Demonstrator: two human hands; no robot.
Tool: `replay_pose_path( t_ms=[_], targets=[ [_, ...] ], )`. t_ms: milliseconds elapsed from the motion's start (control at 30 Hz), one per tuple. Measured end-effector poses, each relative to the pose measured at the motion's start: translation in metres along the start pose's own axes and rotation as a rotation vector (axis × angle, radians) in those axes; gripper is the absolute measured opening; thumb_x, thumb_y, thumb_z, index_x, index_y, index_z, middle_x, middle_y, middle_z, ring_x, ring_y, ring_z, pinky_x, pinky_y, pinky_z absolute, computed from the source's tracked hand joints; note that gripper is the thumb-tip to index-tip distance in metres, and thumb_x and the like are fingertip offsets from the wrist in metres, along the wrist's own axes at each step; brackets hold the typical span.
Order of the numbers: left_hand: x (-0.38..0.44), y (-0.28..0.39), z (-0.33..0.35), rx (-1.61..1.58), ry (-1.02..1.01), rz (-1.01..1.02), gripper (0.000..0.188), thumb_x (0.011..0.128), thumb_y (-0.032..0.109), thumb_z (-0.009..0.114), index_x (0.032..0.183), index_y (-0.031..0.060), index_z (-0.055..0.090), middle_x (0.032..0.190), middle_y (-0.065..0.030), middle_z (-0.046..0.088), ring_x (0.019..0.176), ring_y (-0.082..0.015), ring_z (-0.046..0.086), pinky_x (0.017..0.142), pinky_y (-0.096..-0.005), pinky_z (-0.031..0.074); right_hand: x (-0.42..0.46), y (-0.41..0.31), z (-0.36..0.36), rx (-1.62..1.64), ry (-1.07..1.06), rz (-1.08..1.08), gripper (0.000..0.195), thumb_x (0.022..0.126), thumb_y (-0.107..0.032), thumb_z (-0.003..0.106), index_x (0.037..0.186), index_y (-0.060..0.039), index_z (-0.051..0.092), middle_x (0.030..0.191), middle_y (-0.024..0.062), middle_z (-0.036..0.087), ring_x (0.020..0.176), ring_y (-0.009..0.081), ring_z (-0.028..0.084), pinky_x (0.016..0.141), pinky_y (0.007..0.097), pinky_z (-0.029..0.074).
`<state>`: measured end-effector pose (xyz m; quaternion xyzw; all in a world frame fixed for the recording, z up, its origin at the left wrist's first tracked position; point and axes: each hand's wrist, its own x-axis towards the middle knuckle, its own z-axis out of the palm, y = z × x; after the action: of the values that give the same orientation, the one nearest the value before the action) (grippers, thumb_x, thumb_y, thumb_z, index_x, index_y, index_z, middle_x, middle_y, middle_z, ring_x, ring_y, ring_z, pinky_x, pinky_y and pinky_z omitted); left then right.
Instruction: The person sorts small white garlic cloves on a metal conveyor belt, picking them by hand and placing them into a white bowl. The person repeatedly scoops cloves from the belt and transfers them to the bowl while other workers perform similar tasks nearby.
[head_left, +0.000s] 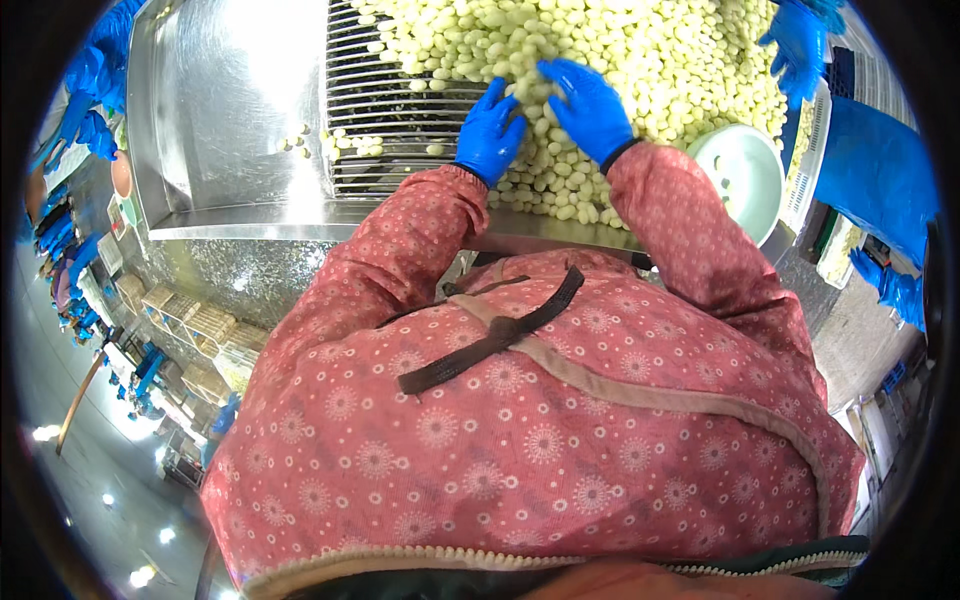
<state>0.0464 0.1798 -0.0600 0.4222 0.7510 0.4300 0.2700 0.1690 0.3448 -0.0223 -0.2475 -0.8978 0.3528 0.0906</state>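
Pale green oval pieces, which look like peeled grapes or beans, lie in a large heap (660, 67) over a steel table with a slatted metal grate (397, 112). My left hand (491, 135), in a blue glove, is at the heap's left edge above the grate, fingers apart, with nothing seen held. My right hand (589, 109), also blue-gloved, reaches over the heap with its fingers spread, a few blurred pieces beside its fingertips. Several loose pieces (352, 142) rest at the grate's left end. A pale round bowl (739, 180) with a few bits inside stands right of my right forearm.
A bare steel tray surface (225, 112) with a raised rim extends left. A co-worker's blue-gloved hand (799, 56) is at the heap's upper right, near a white basket (814, 150). Another blue-gloved hand (870, 266) shows at far right. Crates (180, 315) stand on the floor at left.
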Motion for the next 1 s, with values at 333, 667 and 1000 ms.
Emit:
replay_pose_path(
  t_ms=[333,667,1000],
  targets=[
    [0.046,-0.058,-0.100,0.080,0.585,-0.195,0.040,0.094,0.025,0.065,0.131,0.0081,0.063,0.133,-0.0223,0.060,0.120,-0.0337,0.060,0.099,-0.0417,0.048,0.007,0.060,-0.086,0.247,0.279,0.540,0.032,0.099,-0.019,0.056,0.128,-0.0098,0.062,0.104,0.0108,0.069,0.084,0.0185,0.065,0.078,0.0330,0.053],
    [0.034,-0.033,-0.038,-0.193,0.025,-0.103,0.043,0.097,0.021,0.062,0.139,0.0103,0.056,0.144,-0.0162,0.053,0.134,-0.0274,0.050,0.111,-0.0394,0.040,-0.037,0.075,-0.117,0.803,0.015,0.493,0.041,0.099,-0.025,0.061,0.137,-0.0088,0.059,0.129,0.0034,0.064,0.108,0.0126,0.062,0.094,0.0285,0.047],
    [0.081,-0.119,-0.117,0.436,0.516,-0.044,0.055,0.087,0.039,0.072,0.135,0.0157,0.060,0.140,-0.0225,0.055,0.125,-0.0391,0.055,0.105,-0.0477,0.043,-0.262,0.252,-0.200,-0.192,0.148,1.022,0.074,0.085,-0.055,0.069,0.130,0.0029,0.058,0.117,0.0232,0.067,0.103,0.0310,0.068,0.086,0.0397,0.054]
  ],
)
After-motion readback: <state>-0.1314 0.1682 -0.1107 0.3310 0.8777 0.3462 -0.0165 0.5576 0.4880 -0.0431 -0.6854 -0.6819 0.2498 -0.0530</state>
